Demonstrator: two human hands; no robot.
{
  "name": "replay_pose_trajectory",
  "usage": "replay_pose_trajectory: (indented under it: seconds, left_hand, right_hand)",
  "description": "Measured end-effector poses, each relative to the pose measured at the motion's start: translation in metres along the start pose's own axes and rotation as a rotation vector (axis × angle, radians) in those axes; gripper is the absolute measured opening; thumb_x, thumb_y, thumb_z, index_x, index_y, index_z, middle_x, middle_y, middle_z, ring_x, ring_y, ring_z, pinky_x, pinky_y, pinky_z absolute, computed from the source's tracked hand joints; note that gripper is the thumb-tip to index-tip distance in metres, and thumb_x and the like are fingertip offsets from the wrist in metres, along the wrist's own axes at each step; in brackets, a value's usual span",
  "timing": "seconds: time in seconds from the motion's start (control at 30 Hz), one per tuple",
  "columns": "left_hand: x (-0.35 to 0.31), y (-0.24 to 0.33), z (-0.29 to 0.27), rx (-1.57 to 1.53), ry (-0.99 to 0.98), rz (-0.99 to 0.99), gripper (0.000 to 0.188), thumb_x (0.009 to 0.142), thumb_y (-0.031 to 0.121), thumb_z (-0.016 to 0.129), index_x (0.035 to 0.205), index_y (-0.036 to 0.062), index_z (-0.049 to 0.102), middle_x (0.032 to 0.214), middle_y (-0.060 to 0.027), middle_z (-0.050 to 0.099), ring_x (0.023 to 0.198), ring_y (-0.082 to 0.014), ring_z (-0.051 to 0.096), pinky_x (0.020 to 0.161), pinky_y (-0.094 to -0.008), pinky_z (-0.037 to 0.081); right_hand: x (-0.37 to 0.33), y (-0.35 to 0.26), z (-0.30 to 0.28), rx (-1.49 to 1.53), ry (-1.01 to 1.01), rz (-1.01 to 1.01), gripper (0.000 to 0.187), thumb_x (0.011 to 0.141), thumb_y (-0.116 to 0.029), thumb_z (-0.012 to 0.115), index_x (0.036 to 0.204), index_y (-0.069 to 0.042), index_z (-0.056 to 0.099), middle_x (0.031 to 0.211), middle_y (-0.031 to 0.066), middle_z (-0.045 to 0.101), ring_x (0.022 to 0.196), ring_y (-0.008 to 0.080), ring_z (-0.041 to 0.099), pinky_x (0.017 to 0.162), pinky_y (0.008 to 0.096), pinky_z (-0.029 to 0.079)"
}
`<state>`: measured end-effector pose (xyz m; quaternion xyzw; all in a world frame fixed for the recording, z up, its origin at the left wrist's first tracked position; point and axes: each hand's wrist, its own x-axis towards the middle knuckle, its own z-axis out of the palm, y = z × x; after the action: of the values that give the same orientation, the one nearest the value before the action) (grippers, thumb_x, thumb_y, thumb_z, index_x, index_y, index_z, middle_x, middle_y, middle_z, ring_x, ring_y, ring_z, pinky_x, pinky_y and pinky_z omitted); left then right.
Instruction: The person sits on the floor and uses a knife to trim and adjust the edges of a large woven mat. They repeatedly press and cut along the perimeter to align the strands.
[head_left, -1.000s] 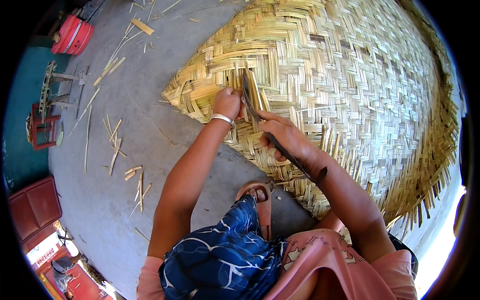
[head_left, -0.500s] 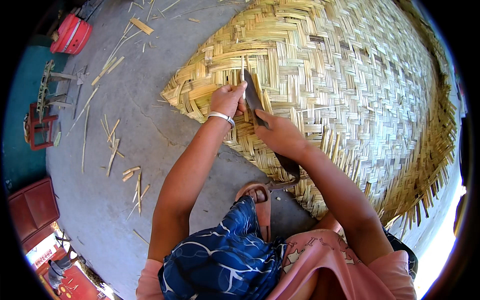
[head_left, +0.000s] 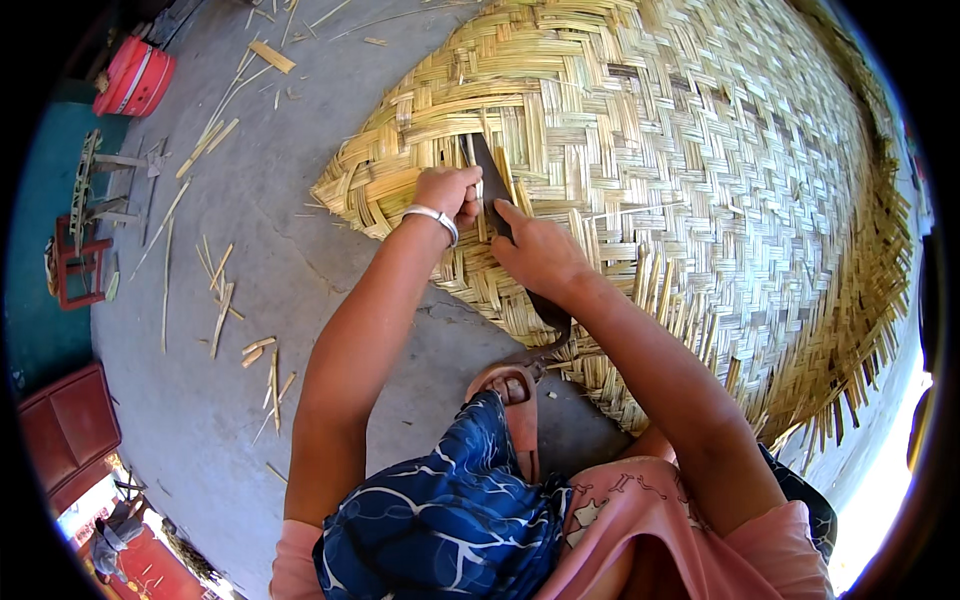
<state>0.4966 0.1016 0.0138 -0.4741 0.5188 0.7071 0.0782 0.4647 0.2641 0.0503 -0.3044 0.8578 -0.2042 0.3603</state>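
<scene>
Fingers closed, the left hand (head_left: 448,190) is pinching a pale strip (head_left: 468,152); the right hand (head_left: 543,252) is clasping (and partly hiding) a dark knife (head_left: 491,185) over the woven mat (head_left: 700,200); 1 sandal (head_left: 523,430) is crowding the mat's edge; scraps (head_left: 221,320) are littering the floor (head_left: 200,420).

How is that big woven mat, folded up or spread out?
Spread out: the woven mat lies wide over the grey floor, with its weave visible out to the ragged right edge.
</scene>
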Motion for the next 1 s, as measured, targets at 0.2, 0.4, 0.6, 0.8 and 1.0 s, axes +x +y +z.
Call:
replay_pose_trajectory:
  seconds: [0.2,0.4,0.6,0.8,1.0]
  left_hand:
    - [0.001,0.003,-0.004,0.519,0.033,0.251,0.023,0.088,0.026,0.065,0.083,0.0042,0.062,0.062,-0.0033,0.059,0.052,-0.0167,0.06,0.046,-0.0303,0.047]
    - [-0.004,-0.024,-0.009,1.027,0.299,0.814,0.025,0.084,0.033,0.068,0.082,0.0088,0.062,0.067,-0.0096,0.065,0.062,-0.0293,0.063,0.058,-0.039,0.048]
    - [-0.001,-0.023,-0.01,1.023,0.301,0.835,0.022,0.085,0.03,0.067,0.082,0.0086,0.06,0.068,-0.009,0.065,0.059,-0.0283,0.062,0.056,-0.0377,0.048]
    - [-0.003,-0.017,-0.008,0.546,0.088,0.612,0.018,0.088,0.019,0.061,0.095,0.0033,0.062,0.076,-0.011,0.067,0.058,-0.0233,0.064,0.055,-0.035,0.05]
    - [-0.013,0.004,0.003,0.326,-0.084,0.372,0.022,0.088,0.016,0.065,0.096,-0.0043,0.062,0.072,-0.0077,0.065,0.051,-0.0107,0.06,0.042,-0.0231,0.045]
  right_hand:
    - [0.002,0.003,0.007,-0.011,0.059,0.014,0.055,0.084,-0.028,0.053,0.134,-0.007,0.043,0.094,0.0265,0.065,0.09,0.0422,0.063,0.083,0.0494,0.05]
    - [-0.042,0.014,-0.01,0.08,-0.082,-0.04,0.06,0.083,-0.026,0.056,0.136,-0.005,0.039,0.091,0.029,0.064,0.087,0.0443,0.062,0.08,0.05,0.049]
    - [-0.127,0.029,-0.059,0.129,-0.429,0.018,0.061,0.084,-0.02,0.053,0.14,-0.003,0.033,0.091,0.0297,0.063,0.085,0.0462,0.061,0.077,0.051,0.048]
    - [-0.17,0.074,-0.055,-0.024,-0.462,-0.152,0.065,0.084,-0.016,0.051,0.145,-0.009,0.029,0.099,0.0289,0.059,0.078,0.0444,0.062,0.073,0.0504,0.05]
    - [-0.149,0.079,-0.043,-0.317,-0.339,-0.295,0.063,0.086,-0.018,0.054,0.145,-0.019,0.032,0.088,0.0205,0.055,0.069,0.036,0.063,0.064,0.0462,0.053]
